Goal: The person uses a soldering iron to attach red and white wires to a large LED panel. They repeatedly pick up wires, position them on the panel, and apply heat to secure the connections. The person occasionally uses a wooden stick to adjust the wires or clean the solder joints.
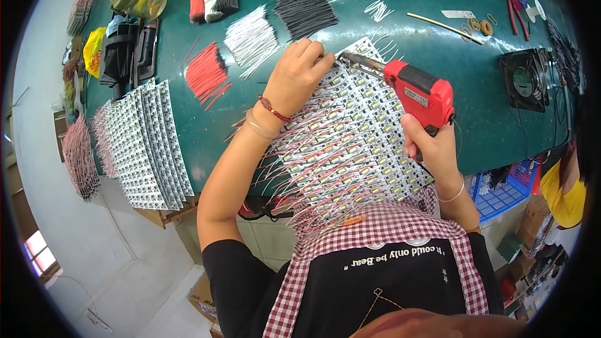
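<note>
My right hand [432, 144] is wrapped round the grip of a red and black soldering gun [426, 91]. The gun's metal nozzle points left, its tip over the far end of a white circuit board panel [382, 109]. Close by that tip, my left hand [303, 72] is closed in a pinch at the panel's far left edge; whatever its fingertips hold is too small to make out. Rows of small yellowish chips cover the panel. Many thin red and white wires [300, 169] stick out along its left side, and its near end lies against my checked apron.
Loose red wires [208, 75], white wires [251, 37] and black wires [305, 11] lie beyond my left hand. Stacked panels [147, 147] stand at the left. On the right are a small fan [524, 81], pliers [513, 15] and a blue basket [501, 188].
</note>
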A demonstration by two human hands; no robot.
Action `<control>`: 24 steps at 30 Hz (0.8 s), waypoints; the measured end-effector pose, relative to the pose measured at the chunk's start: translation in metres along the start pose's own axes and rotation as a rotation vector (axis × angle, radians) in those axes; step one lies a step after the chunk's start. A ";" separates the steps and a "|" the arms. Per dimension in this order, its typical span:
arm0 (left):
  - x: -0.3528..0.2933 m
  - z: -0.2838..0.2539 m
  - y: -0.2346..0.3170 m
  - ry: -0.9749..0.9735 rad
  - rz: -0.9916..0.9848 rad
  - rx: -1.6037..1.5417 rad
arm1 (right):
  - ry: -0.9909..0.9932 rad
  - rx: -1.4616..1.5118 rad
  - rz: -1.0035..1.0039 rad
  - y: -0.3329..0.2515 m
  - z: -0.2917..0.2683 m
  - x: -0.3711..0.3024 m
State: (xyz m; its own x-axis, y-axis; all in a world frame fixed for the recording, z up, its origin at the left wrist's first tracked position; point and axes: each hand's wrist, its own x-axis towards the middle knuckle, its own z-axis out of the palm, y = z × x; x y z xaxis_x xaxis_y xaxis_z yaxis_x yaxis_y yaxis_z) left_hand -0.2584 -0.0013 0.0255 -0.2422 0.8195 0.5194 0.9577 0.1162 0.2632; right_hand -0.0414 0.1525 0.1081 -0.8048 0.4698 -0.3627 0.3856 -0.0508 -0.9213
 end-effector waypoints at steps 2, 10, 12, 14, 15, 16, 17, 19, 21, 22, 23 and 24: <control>0.000 0.000 0.000 0.005 0.006 0.000 | 0.015 0.029 0.003 -0.001 0.002 -0.002; 0.000 0.000 0.000 0.008 0.012 0.001 | 0.060 0.116 -0.019 0.003 0.004 -0.003; 0.000 0.000 0.000 0.009 0.010 0.004 | 0.063 0.113 -0.014 0.001 0.005 -0.002; 0.001 -0.001 0.001 0.010 0.014 0.009 | 0.053 0.052 -0.014 -0.002 0.006 -0.003; 0.001 -0.001 0.001 0.010 0.016 0.011 | 0.049 0.022 -0.014 -0.003 0.006 -0.004; 0.001 -0.001 0.001 0.015 0.018 0.008 | 0.044 0.010 -0.016 -0.001 0.006 -0.004; 0.001 -0.001 0.001 0.019 0.020 0.004 | 0.040 -0.002 -0.018 0.001 0.005 -0.004; 0.001 -0.001 0.001 0.017 0.021 0.003 | 0.036 0.007 -0.014 0.002 0.006 -0.003; 0.001 -0.001 0.001 0.003 0.019 0.006 | 0.035 0.050 0.001 0.000 0.006 -0.003; 0.001 -0.001 0.001 0.007 0.018 0.002 | 0.063 0.100 -0.004 -0.001 0.006 -0.004; 0.001 0.000 0.001 0.011 0.018 -0.001 | 0.090 0.150 -0.008 -0.002 0.005 -0.005; 0.000 0.000 0.000 0.014 0.018 -0.005 | 0.118 0.200 -0.013 -0.002 0.004 -0.006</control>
State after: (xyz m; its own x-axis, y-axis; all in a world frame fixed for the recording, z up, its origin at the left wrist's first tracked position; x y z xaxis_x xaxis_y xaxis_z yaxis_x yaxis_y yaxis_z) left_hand -0.2580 -0.0011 0.0257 -0.2268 0.8135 0.5355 0.9612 0.0985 0.2575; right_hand -0.0395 0.1464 0.1115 -0.7461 0.5709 -0.3427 0.2692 -0.2120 -0.9394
